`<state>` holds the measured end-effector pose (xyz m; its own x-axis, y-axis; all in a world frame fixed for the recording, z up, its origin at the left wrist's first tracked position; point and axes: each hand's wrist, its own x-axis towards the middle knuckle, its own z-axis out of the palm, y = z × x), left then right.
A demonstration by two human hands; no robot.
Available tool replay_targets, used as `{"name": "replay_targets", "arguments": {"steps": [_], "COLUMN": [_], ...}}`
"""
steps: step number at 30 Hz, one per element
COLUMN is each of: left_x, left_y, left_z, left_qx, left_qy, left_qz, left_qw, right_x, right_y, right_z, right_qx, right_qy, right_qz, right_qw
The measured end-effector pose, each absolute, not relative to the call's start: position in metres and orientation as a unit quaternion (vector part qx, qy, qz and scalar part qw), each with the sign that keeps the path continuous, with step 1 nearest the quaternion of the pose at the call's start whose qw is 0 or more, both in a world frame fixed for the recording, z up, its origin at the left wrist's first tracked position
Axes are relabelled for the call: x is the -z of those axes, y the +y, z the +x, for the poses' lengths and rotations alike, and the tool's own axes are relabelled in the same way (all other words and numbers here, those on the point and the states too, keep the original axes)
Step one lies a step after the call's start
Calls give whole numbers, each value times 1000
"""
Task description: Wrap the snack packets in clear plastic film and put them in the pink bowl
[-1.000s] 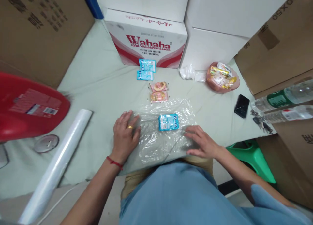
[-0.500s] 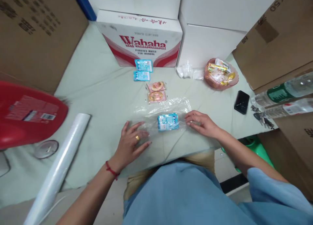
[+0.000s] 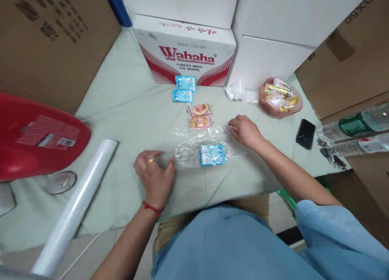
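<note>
A blue printed packet lies on a sheet of clear plastic film in front of me. The film is crumpled and shiny, and part of it reaches over toward the far side. My left hand rests left of the film, thumb at its left edge, the fingers bent and apart from the thumb. At the film's far right corner is my right hand, its fingers slightly curled with a gap to the thumb. Just beyond the film are two pink-wrapped biscuits. Two more blue packets lie behind them.
A Wahaha carton stands at the back. To its right are white wrappers and a pink bowl of snacks. A black phone-like object, keys and bottles lie right. A film roll and red container are left.
My left hand has drawn back to the left, off the film. My right hand has moved away from me to the film's far right corner. The packet stays on the film.
</note>
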<state>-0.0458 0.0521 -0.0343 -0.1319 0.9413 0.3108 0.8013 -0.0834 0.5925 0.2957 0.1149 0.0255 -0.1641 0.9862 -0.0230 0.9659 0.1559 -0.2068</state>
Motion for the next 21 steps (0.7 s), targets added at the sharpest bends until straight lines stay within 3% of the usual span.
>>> {"name": "replay_targets", "arguments": {"steps": [6, 11, 17, 21], "left_x": [29, 29, 27, 29], "left_y": [5, 11, 38, 38], "left_z": [-37, 2, 16, 15], "left_qx": [-364, -234, -171, -167], "left_qy": [577, 447, 527, 547], "left_qz": [732, 859, 824, 812], "left_qw": [-6, 88, 116, 112], "right_x": [-18, -14, -30, -29], "right_y": [142, 153, 142, 113], "right_z": [256, 239, 256, 260], "right_qx": [-122, -182, -286, -247], "right_qy": [-825, -782, -788, -847], "right_qz": [-550, -596, -540, -461], "right_qw": [41, -10, 71, 93]}}
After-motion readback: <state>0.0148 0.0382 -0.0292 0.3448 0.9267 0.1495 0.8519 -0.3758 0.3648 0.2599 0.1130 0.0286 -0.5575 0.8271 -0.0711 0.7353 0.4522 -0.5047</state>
